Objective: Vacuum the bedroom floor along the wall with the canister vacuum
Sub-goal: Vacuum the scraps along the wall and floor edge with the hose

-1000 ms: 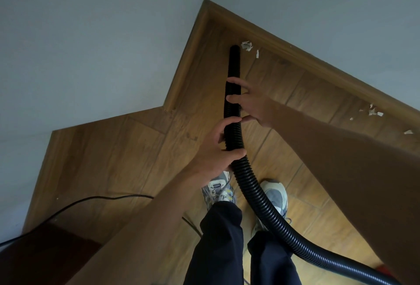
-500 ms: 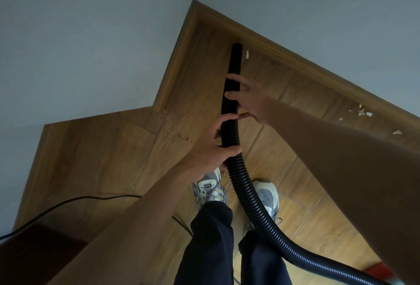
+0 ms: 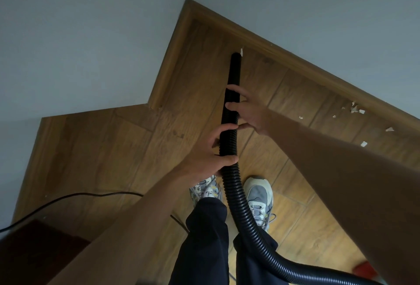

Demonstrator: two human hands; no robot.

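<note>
One black ribbed hose (image 3: 235, 71) runs up the middle of the view, and two hands are on it. The left hand (image 3: 209, 155) is the nearer one, its fingers and thumb curled right round the hose just above the point where it bends down between the feet. The right hand (image 3: 250, 112) sits directly above it, higher up the straight stretch: two fingers reach across the front of the hose and the thumb comes in from beneath, so the hose is pinched between them. The two hands are close together, thumb nearly meeting finger.

From the grip the hose reaches away over the wooden floor (image 3: 113, 148). Its open end lies near the skirting board (image 3: 295, 57) at the foot of the grey wall (image 3: 318, 12), with one white scrap (image 3: 241, 52) just beside the tip. Further right along the skirting lie more scraps (image 3: 354, 109), roughly eight, though some are too small to count surely. They are well apart from the hose.

Two grey shoes (image 3: 259, 196) stand either side of the hose, and one thin black cord (image 3: 91, 195) trails across the floor at left.
</note>
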